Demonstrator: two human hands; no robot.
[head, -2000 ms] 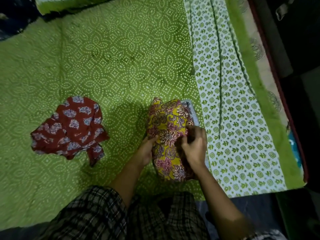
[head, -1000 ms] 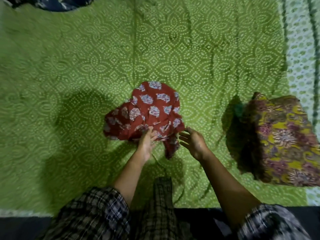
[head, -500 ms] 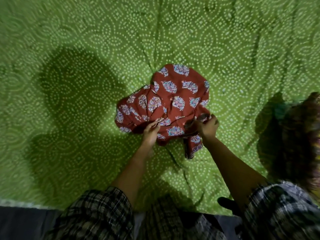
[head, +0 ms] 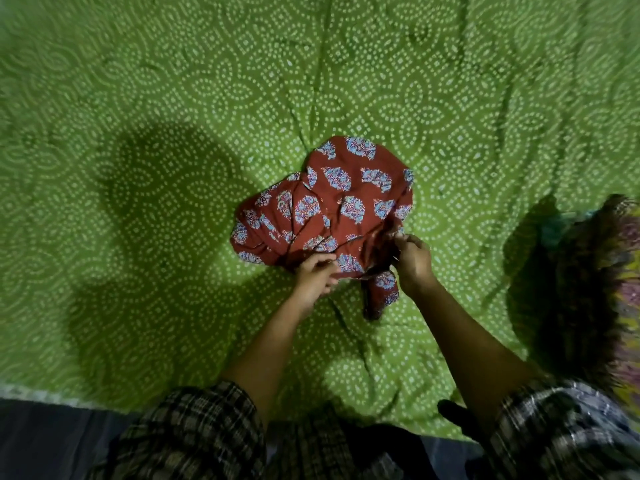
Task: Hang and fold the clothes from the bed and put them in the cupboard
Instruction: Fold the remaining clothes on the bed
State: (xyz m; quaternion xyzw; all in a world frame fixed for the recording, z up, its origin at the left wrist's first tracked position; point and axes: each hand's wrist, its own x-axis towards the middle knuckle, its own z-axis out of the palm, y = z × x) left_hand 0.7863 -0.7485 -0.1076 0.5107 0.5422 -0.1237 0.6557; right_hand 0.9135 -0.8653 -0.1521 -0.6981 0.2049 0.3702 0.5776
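Observation:
A crumpled red garment with blue flower prints lies in a heap on the green patterned bedsheet, in the middle of the view. My left hand grips its near edge with curled fingers. My right hand pinches the cloth at the heap's right side, just above a hanging strip of the same fabric. A folded yellow and maroon floral garment sits at the right edge of the view, blurred and partly cut off.
The near edge of the bed runs along the bottom left, with dark floor below it. My checked sleeves and clothing fill the bottom of the view. Green sheet stretches to the left and far side of the heap.
Both hands left the yellow floral garment, moved left to the red one and took hold of it. Since half a second ago the right hand has shifted its pinch slightly.

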